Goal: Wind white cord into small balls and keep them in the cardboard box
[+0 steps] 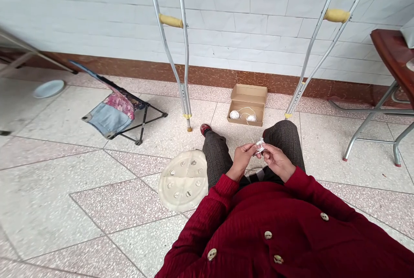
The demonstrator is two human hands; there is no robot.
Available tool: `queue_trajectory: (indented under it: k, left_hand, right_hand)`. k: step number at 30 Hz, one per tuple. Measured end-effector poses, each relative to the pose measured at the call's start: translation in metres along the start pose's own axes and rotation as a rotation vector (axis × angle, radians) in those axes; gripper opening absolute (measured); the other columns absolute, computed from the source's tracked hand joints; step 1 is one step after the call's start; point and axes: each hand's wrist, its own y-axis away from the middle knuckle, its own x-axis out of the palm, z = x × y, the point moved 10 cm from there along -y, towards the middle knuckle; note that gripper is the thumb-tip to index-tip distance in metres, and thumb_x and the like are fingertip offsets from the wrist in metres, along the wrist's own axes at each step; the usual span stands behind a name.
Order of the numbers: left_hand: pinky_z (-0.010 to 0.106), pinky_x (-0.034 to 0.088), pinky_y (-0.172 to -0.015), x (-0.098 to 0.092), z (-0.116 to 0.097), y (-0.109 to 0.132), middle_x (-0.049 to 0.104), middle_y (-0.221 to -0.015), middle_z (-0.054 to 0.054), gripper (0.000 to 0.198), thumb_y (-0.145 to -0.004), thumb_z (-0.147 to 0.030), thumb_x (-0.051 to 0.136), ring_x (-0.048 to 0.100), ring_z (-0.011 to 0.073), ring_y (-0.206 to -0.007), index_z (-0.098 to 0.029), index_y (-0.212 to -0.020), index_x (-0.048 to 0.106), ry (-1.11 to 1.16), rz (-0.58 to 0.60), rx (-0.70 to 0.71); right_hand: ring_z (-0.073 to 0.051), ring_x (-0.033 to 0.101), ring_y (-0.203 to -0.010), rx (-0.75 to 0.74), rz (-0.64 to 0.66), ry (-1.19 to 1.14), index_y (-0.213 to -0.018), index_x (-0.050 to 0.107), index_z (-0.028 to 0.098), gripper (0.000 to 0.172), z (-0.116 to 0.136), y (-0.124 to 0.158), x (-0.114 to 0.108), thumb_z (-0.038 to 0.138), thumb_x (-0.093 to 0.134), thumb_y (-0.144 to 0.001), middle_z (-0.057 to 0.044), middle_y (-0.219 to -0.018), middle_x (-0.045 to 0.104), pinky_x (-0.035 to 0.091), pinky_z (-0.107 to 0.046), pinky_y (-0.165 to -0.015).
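Between my two hands, just above my lap, is a small looped piece of white yarn (259, 144). My left hand (243, 158) pinches its left side with thumb and fingers. On the other side, my right hand (277, 158) has its fingers closed on the right edge of the same piece. Whether a thin tool is in the fingers is too small to tell. Beyond my knees an open cardboard box (247, 94) sits on the floor, holding a white yarn ball (234, 115) and a second yarn ball (251, 118). A loose strand arcs between them.
A round cream mat (166, 200) with several small patches lies left of my leg. A folding stool (113, 112) stands farther left, near a white plate (49, 89). Two crutches, a left crutch (170, 20) and a right crutch (337, 15), flank the box. A brown chair (391, 54) is at right.
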Motion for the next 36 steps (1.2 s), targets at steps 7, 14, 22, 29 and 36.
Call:
queue_trajectory:
  k: [7, 14, 22, 29, 36]
  left_hand:
    - [0.024, 0.043, -0.062, 0.001, 0.008, 0.000, 0.064, -0.057, 0.000, 0.027, -0.077, -0.040, 0.068, 0.054, 0.0114, -0.055, -0.014, -0.077, 0.073, -0.007, 0.004, 0.007]
    - [0.026, 0.045, -0.065, -0.003, 0.008, 0.002, 0.064, -0.057, 0.001, 0.030, -0.074, -0.043, 0.070, 0.056, 0.0133, -0.058, -0.014, -0.078, 0.075, -0.062, -0.022, -0.013]
    - [0.026, 0.045, -0.064, -0.007, 0.012, 0.003, 0.066, -0.057, 0.001, 0.030, -0.076, -0.043, 0.068, 0.057, 0.0128, -0.055, -0.014, -0.078, 0.074, -0.050, -0.006, -0.004]
    - [0.026, 0.044, -0.067, 0.003, 0.010, 0.007, 0.064, -0.056, 0.001, 0.029, -0.077, -0.041, 0.068, 0.056, 0.0134, -0.058, -0.013, -0.081, 0.074, -0.063, 0.046, -0.016]
    - [0.027, 0.044, -0.068, 0.001, 0.006, 0.004, 0.065, -0.060, 0.002, 0.032, -0.079, -0.045, 0.065, 0.056, 0.0129, -0.057, -0.013, -0.081, 0.073, -0.001, 0.043, 0.000]
  right_hand:
    - [-0.005, 0.039, -0.047, 0.015, 0.010, -0.070, -0.071, 0.065, 0.015, 0.022, -0.006, -0.004, -0.001, 0.031, 0.078, -0.064, 0.001, -0.068, 0.060, 0.037, -0.021, -0.046]
    - [-0.006, 0.039, -0.048, 0.094, 0.130, -0.057, -0.073, 0.066, 0.016, 0.013, -0.010, -0.005, 0.005, 0.026, 0.074, -0.070, 0.002, -0.065, 0.057, 0.044, -0.024, -0.054]
    - [-0.008, 0.053, -0.059, 0.142, 0.244, 0.004, -0.088, 0.069, 0.017, 0.021, -0.011, 0.002, 0.012, 0.022, 0.078, -0.069, -0.001, -0.077, 0.064, 0.043, -0.019, -0.052]
    - [-0.006, 0.049, -0.048, 0.167, 0.217, 0.066, -0.077, 0.067, 0.015, 0.024, -0.013, -0.007, 0.001, 0.036, 0.078, -0.070, -0.003, -0.071, 0.065, 0.035, -0.018, -0.040]
    - [-0.010, 0.058, -0.061, 0.089, 0.373, 0.055, -0.091, 0.070, 0.014, 0.026, 0.008, 0.006, 0.022, 0.034, 0.074, -0.075, -0.004, -0.081, 0.066, 0.044, -0.022, -0.055]
